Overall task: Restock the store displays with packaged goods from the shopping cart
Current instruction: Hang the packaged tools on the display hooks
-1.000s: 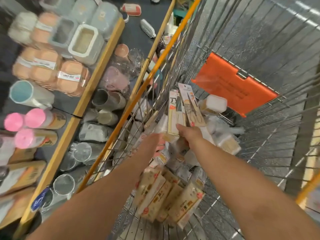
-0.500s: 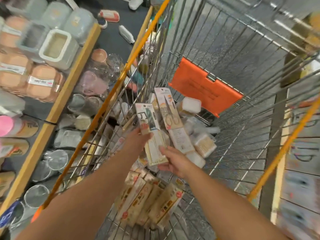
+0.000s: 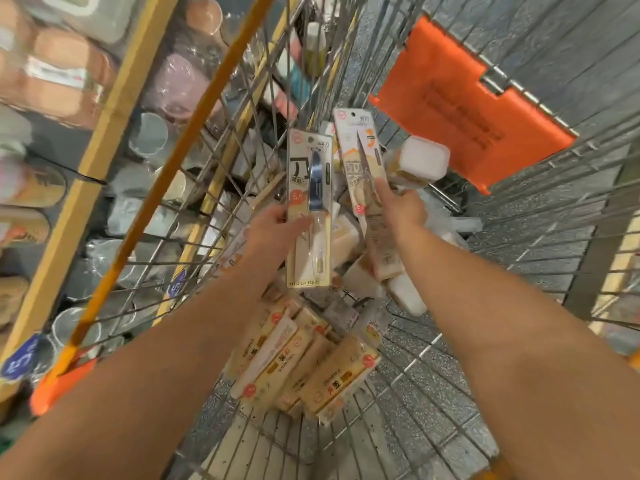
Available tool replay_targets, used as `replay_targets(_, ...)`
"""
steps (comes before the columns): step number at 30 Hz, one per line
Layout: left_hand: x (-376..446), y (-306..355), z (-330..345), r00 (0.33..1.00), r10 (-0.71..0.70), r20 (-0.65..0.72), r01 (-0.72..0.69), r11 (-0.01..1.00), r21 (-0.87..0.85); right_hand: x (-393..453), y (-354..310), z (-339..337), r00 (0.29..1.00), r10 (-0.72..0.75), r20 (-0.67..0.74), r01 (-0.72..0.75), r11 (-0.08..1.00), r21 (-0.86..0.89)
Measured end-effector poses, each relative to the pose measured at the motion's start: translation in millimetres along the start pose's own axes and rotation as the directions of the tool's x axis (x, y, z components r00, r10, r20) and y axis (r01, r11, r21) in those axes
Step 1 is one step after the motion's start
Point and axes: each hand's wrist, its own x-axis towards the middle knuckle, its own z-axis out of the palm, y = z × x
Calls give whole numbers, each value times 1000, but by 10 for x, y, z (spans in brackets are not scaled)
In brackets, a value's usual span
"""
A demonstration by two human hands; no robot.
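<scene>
Knife pack pinched in left hand, scissors pack in right hand

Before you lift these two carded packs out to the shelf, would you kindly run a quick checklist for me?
1. Left hand grips the grey-carded knife blister pack: ok.
2. Right hand pinches the beige-carded scissors blister pack: ok.
3. Both packs held above the goods in the wire shopping cart: ok.
4. Packs apart, not snagged together: ok.
5. Free slot on the wooden display shelf: cannot tell.
</scene>
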Motion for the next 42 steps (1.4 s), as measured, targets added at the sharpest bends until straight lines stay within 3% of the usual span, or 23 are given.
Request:
replay_targets(3,16,-17,-1,1000,-3,6,3,1000,20,85,-3,77,998,50,44,-44,991,-129)
replay_targets(7,22,1,-7,1000,-22,-2,22,1000,6,106,1,145,1000,-1,29,5,989,-147)
replay_targets(15,0,-25,-21,1000,-5,14,5,1000,-5,-105,7,-57,1000,-4,24,0,991,136)
replay_targets(21,-251,0,-69,997,13,71,-8,998,-64,-701,245,-281,998,-61,3,59,965,254)
replay_targets(25,-683,115,-99,997,55,54,-48,993,-111,-1196,384,-461,999,-39,8,31,889,457)
replay_targets(30,-1344,464,-258,963,219,157,-173,948,-266,-1890,229,-802,983,-178,51,107,771,627)
replay_targets(35,-2007,699,-692,926,373,-50,-367,865,-341,-2631,-80,-1112,906,-413,91,231,664,711)
replay_targets(42,-3093,487,-1547,802,489,-344,-594,717,-366,-3659,-411,-1251,758,-642,116,390,589,708)
